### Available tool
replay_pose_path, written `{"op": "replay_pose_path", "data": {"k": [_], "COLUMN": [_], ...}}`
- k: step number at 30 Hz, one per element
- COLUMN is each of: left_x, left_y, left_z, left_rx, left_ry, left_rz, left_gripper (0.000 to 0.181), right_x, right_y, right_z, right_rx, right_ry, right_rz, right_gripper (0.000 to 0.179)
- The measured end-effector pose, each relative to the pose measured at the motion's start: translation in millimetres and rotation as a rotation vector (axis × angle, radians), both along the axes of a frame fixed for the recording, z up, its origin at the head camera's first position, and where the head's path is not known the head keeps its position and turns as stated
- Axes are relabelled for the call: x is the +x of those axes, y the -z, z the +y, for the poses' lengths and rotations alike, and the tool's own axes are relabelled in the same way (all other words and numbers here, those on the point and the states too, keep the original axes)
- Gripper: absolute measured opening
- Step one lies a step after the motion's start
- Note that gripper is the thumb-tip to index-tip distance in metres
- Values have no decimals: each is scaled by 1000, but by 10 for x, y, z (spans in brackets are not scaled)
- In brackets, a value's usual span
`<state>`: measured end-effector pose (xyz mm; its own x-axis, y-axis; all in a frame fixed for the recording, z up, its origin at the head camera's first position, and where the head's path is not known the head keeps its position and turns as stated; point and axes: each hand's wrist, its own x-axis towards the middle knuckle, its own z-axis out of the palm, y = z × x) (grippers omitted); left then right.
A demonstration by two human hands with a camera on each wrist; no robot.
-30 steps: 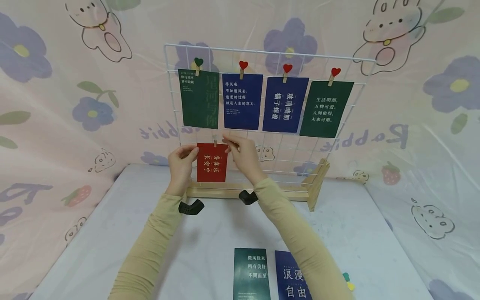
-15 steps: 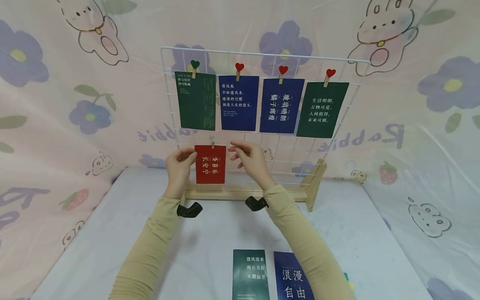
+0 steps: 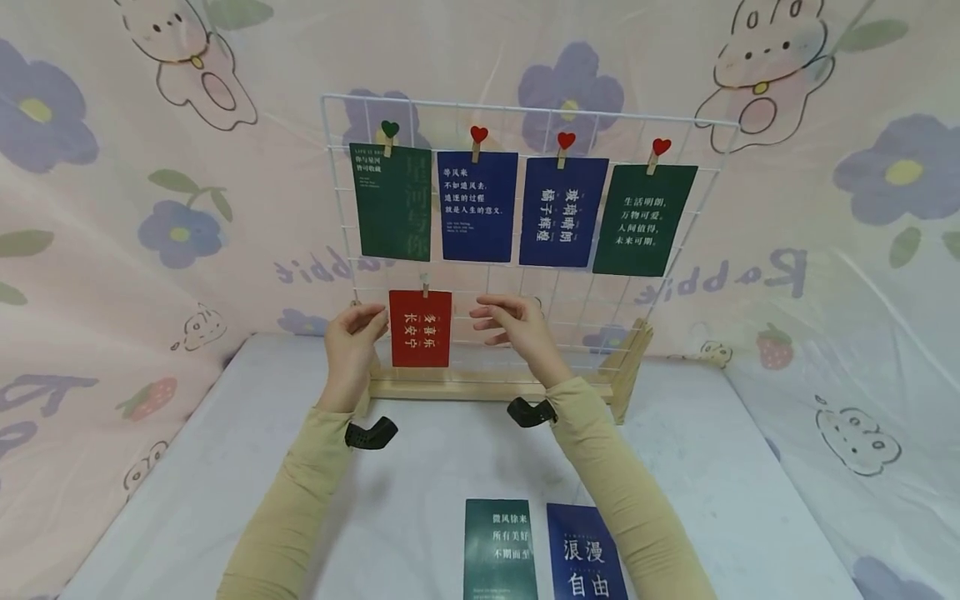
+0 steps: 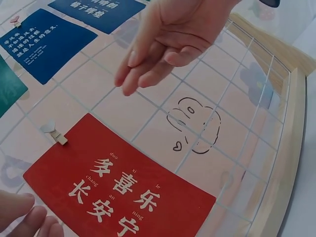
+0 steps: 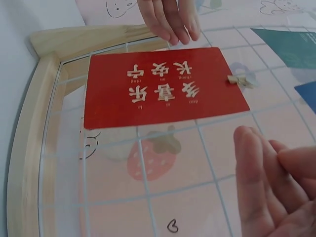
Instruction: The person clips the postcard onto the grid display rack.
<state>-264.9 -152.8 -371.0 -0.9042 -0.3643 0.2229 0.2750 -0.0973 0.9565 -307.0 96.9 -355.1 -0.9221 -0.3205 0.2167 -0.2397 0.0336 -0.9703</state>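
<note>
A red card (image 3: 421, 329) with white characters hangs from the white wire grid (image 3: 551, 304), held at its top edge by a small clothespin (image 3: 425, 290) with a pale heart. Just off the card's left edge is my left hand (image 3: 352, 346), fingers loosely bent and nothing between them. On the other side, a short gap from the card, my right hand (image 3: 521, 333) hangs with relaxed fingers. The right wrist view shows both hands apart from the card, the left fingers (image 5: 170, 19) beyond it and the right hand (image 5: 276, 182) nearer the camera.
Above hang two green cards (image 3: 393, 204) (image 3: 645, 221) and two blue cards (image 3: 477, 208) (image 3: 564, 212) on heart clothespins. A wooden base (image 3: 487, 387) carries the grid. A green card (image 3: 500, 550) and a blue card (image 3: 585, 554) lie on the white table (image 3: 420, 483).
My right hand has left the red card's upper right corner and moved right and slightly down. My left hand has let go of the card's left edge. The card stays hanging.
</note>
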Motion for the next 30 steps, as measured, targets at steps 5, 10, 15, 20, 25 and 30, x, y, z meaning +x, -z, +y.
{"op": "replay_pose_path", "data": {"k": [5,10,15,20,25,30], "left_x": [68,144,244,373,513,612], "left_y": [25,46,71,161,318,426], "left_z": [-26,-42,-36,20,110,168], "left_rx": [13,5,-44,-86,-148,-139], "left_ry": [69,123,150,215,312,404], "left_rz": [-33,-69,-93,-142,-238,-266], "left_gripper": [26,29,33,33,32,33], "right_x": [13,26,62,156,240,327], "right_y": [39,82,108,158,255,347], "right_z": [123,245,396,612,786,914], "right_rx": [4,7,25,69,118,165], "right_ry": [2,3,-38,-55,-80,-97], "right_rz": [-21,-48,-63,-95,-116,-135], "right_gripper": [31,29,30,30,32,34]}}
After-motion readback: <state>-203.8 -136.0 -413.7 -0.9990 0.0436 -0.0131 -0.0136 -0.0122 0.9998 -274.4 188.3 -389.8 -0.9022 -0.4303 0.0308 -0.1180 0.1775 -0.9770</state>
